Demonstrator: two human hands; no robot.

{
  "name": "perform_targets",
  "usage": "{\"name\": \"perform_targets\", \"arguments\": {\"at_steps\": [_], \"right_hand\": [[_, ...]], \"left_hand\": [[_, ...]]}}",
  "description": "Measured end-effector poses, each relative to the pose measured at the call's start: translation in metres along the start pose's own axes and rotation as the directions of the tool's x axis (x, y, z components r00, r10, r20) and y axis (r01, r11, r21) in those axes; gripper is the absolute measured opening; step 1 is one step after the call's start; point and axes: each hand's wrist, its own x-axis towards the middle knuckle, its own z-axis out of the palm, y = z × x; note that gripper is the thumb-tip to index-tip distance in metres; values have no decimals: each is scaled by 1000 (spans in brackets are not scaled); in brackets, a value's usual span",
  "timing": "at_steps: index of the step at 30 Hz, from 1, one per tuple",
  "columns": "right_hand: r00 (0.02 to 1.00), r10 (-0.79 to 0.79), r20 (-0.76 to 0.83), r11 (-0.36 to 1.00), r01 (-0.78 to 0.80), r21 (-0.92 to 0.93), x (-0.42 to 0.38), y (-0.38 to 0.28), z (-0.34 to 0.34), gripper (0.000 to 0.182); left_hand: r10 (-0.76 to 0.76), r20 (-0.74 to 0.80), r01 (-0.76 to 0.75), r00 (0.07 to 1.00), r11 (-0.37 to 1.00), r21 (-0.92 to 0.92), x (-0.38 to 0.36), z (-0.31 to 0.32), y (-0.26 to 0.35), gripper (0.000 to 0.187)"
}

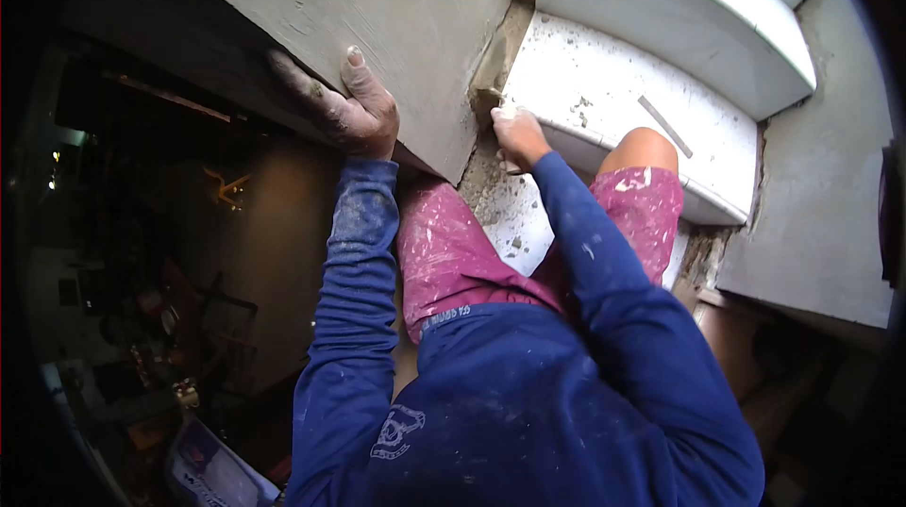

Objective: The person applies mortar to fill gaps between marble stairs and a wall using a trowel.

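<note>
My left hand (354, 111), dusty with its thumb and fingers apart, rests on the edge of the grey plastered wall (396, 7) and holds nothing. Beside the rough gap between that wall and the white stair steps (604, 73), my right hand (519, 137) is closed, its fingers curled near the step's left end. What it grips is too small to make out. A thin grey strip (665, 127) lies on the step tread, among scattered crumbs of mortar.
Another grey wall (812, 215) borders the steps on the right. Debris covers the lower white step (519, 224) between my knees. At the left, a dark lower area holds an orange object (226, 188) and a white and blue bag or panel (212, 469).
</note>
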Motion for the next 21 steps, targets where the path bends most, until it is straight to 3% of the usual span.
{"name": "perform_targets", "arguments": {"at_steps": [3,5,7,9,10,14,17,18,19,20,21], "right_hand": [[964,248,-97,933,-211,292,0,-14,-4,36],[908,375,190,824,-420,381,-9,-39,-18,34],[990,57,130,992,-70,102,-2,-24,-24,31],[929,303,212,883,-358,305,-24,-55,-61,30],[950,278,141,893,-310,328,-24,-67,-66,32],[915,326,237,892,-381,245,-6,-44,-43,34],[986,138,94,989,-141,34,-4,-46,-81,30],[989,-144,44,954,151,-259,-2,-35,-69,29],[910,-415,-10,751,336,-569,0,-24,-56,29],[986,-146,-75,932,112,-346,6,-17,-24,27],[988,134,-71,986,-140,-90,12,-8,0,26]], "left_hand": [[-4,45,3,999,999,37,1,-8,8,73],[-50,45,50,998,999,-7,-2,-6,5,73],[-23,43,24,999,1000,-19,-4,-5,1,72],[-27,35,26,999,1000,9,-4,-5,-1,72],[-37,34,36,999,999,30,-6,-5,-2,72],[47,54,-58,997,976,211,-4,-9,-1,72],[-17,49,10,999,990,138,-5,-8,2,71],[-47,47,43,998,997,71,-7,-6,0,71],[-73,43,73,996,997,4,-8,-3,-3,71],[-100,47,103,994,993,-60,-11,-4,-4,71],[-69,48,71,996,997,-36,-11,-5,-4,72]]}}
